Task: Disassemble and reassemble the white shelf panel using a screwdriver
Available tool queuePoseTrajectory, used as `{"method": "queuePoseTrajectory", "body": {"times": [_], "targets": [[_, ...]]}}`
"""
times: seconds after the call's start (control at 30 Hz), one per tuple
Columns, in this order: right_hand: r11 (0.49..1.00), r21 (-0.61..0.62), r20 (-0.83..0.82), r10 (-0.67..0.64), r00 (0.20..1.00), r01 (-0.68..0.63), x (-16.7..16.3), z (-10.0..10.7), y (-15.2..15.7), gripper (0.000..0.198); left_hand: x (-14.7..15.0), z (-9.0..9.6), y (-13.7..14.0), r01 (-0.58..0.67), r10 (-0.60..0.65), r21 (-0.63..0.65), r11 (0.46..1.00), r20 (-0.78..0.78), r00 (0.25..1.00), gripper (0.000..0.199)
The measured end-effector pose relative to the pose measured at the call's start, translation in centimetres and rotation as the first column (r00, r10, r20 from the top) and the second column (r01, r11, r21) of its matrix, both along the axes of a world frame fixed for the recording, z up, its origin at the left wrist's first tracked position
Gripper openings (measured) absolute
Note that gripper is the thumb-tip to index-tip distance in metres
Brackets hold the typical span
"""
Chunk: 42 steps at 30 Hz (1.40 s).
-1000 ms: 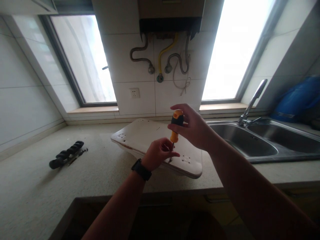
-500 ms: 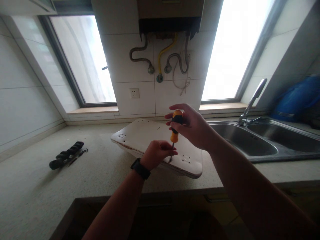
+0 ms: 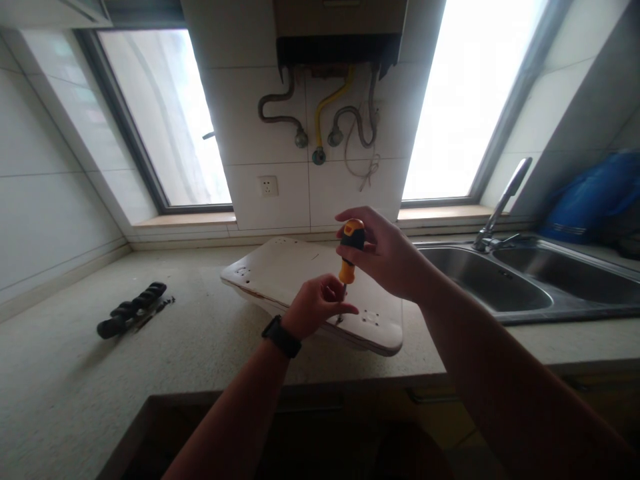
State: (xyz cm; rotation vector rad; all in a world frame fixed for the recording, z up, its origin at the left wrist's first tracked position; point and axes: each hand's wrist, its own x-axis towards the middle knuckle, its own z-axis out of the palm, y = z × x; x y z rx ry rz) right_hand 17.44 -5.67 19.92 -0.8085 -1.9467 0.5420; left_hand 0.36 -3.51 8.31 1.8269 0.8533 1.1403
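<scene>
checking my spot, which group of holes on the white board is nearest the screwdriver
The right group of holes, by the near corner of the white board, just right of the screwdriver; the left group and back group lie farther away.

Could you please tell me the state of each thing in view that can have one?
Screwdriver: nearly upright, pointing down.
Right hand: holding the screwdriver's handle.
Left hand: curled low at the screwdriver, grip unclear.
White board: resting on the counter.
Black objects: lying in a row.
Wall socket: nothing plugged in.
Faucet: no running water visible.
</scene>
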Motion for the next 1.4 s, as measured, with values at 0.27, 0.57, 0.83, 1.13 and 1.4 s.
{"method": "queuePoseTrajectory", "body": {"times": [0.27, 0.57, 0.83, 1.13, 1.4], "targets": [[0.999, -0.025, -0.058, 0.037, 0.998, -0.039, 0.1, -0.1, 0.0, 0.045, -1.1, 0.4, -0.2, 0.178, -0.177, -0.044, 0.983, 0.034, 0.984, 0.026], [0.999, -0.018, -0.045, 0.037, 0.998, -0.038, 0.1, -0.3, 0.3, 0.037, -0.1, 0.5, -0.4, -0.01, 0.01, -0.017, 1.0, -0.017, 1.0, 0.022], [0.999, 0.012, 0.032, -0.036, 0.999, 0.035, 0.2, -0.1, 0.1, 0.041, 0.1, 0.4, -0.3, -0.077, 0.079, 0.052, 0.996, -0.043, 0.996, 0.035], [1.0, 0.024, 0.01, -0.007, 1.0, 0.007, 0.2, 0.1, -0.1, 0.038, -0.5, 0.3, 0.2, 0.199, -0.193, -0.071, 0.977, 0.081, 0.978, 0.032], [0.998, -0.034, -0.069, 0.058, 0.996, -0.06, 0.1, 0.0, -0.1, 0.043, -0.8, 0.8, 0.0, 0.129, -0.131, -0.037, 0.991, -0.033, 0.991, 0.018]]}}
